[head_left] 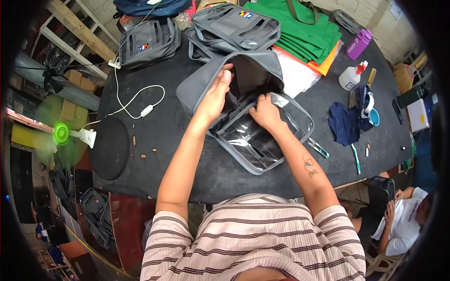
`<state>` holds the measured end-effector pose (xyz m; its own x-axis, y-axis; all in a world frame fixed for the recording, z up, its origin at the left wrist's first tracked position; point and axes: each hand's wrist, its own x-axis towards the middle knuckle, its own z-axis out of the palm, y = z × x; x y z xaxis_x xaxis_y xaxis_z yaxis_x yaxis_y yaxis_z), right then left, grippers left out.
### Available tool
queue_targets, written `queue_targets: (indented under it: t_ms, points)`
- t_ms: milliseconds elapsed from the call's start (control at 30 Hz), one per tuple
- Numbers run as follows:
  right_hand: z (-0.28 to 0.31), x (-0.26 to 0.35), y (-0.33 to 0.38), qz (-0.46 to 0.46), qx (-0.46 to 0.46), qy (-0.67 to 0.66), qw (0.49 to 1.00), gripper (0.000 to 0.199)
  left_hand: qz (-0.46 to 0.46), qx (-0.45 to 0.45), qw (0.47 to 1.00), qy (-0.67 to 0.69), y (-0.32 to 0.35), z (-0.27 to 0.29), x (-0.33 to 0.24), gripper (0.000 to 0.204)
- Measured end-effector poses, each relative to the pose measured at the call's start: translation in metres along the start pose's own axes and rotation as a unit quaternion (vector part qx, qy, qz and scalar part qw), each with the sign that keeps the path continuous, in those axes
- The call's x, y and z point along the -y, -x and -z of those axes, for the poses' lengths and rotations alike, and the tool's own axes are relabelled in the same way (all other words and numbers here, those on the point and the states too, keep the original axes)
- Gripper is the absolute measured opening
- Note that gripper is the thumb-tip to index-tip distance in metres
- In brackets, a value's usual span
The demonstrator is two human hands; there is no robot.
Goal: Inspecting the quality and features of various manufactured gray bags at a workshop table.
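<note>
In the head view, a grey bag (234,84) with a clear plastic front panel (262,136) lies near the middle of the black table (187,159), its opening turned toward the far edge. The left hand (216,96) rests on the bag's grey side, fingers curled over the rim of the opening and gripping the fabric. The right hand (265,112) presses down on the top edge of the clear panel, fingers bent around the grey trim. Toward the far edge sit two more grey bags (150,42), a stack of green cloth (300,28) and orange sheets under it. Near the right edge stand a white glue bottle (351,76) and a purple bottle (358,43), with a dark blue rag (343,124) closer in. A white cable (136,96) runs across the left side, just beside a round black disc (110,147) at the left corner.
</note>
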<state>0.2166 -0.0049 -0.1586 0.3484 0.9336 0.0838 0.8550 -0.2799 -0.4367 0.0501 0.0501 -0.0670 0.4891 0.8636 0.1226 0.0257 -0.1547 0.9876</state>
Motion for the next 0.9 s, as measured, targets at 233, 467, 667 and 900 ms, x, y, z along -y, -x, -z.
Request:
queue_targets:
  t_ms: [233, 467, 667, 900]
  points:
    - [0.114, -0.043, 0.045, 0.050, -0.244, -0.279, 0.927, 0.024, 0.073, 0.045, 0.987, 0.134, 0.004, 0.025, -0.021, 0.061]
    - [0.087, -0.190, 0.099, -0.145, -0.122, -0.033, 0.981, 0.022, 0.039, 0.266, 0.932, 0.243, 0.006, 0.039, -0.041, 0.061]
    - [0.120, -0.078, 0.084, 0.148, -0.255, -0.193, 0.936, 0.015, 0.004, 0.187, 0.976, 0.111, -0.012, 0.012, -0.041, 0.035]
    - [0.110, -0.009, 0.060, 0.300, 0.163, -0.008, 0.940, 0.037, -0.186, 0.325, 0.818, -0.436, -0.047, -0.026, 0.095, 0.027]
